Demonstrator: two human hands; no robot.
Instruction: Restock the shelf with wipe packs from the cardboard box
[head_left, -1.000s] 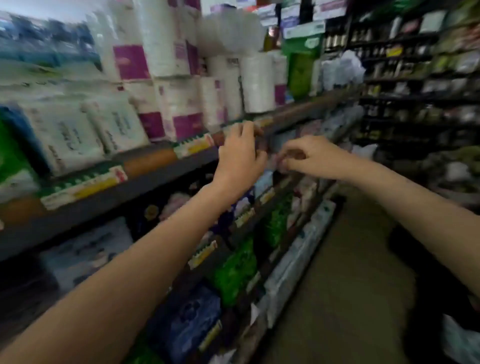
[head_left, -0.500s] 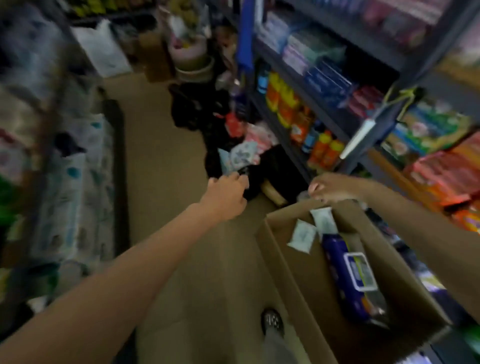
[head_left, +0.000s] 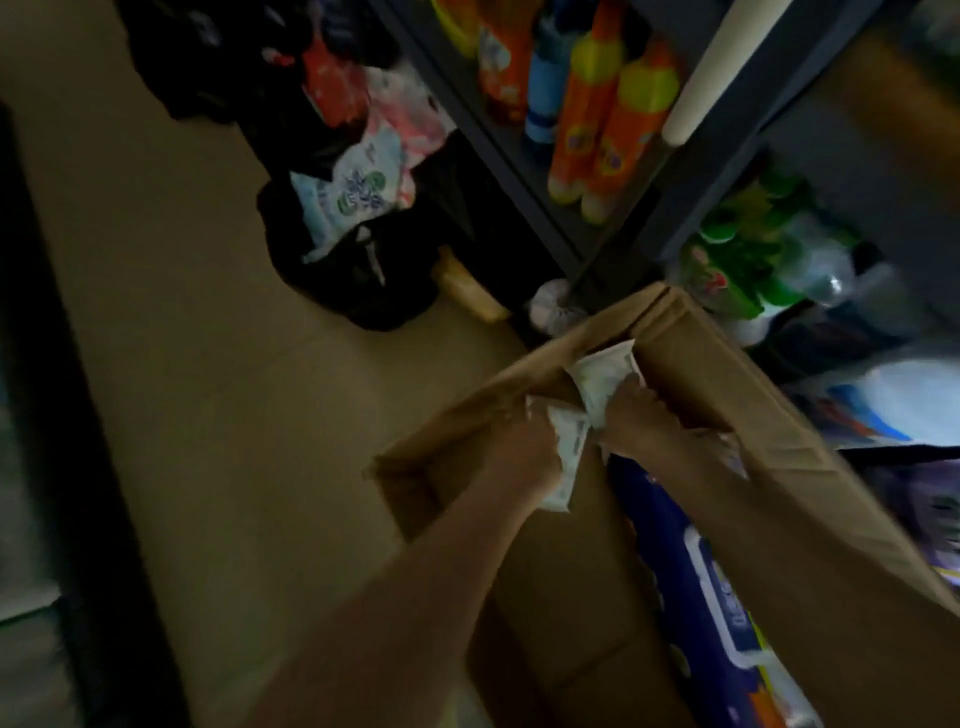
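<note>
Reaching down into the open cardboard box (head_left: 737, 395), both hands are busy at its far corner. The left hand (head_left: 524, 452) has its fingers closed around a small white wipe pack (head_left: 566, 462), which hangs down from the grip along the inside of the box. The right hand (head_left: 636, 415) is just beside it, fingers clamped on a second white pack (head_left: 605, 374) that stands up against the far inner corner, its top edge showing near the rim. The two packs are close together, nearly touching between the hands; the blur makes it hard to say whether they meet.

Down in the box, along the right wall, lies a big dark blue pack (head_left: 691, 587) with a white label, partly covered by the right forearm. The box itself sits on the tan floor (head_left: 218, 395), tucked against the foot of a dark shelf unit (head_left: 519, 171).

Up on that shelf, orange bottles (head_left: 597, 109) with yellow caps stand in a row, and green packages (head_left: 743, 260) fill the next bay to the right. Further back on the floor, a black bag (head_left: 358, 280) holds a pale blue and white pack (head_left: 353, 197), with pink and red packets behind it.
</note>
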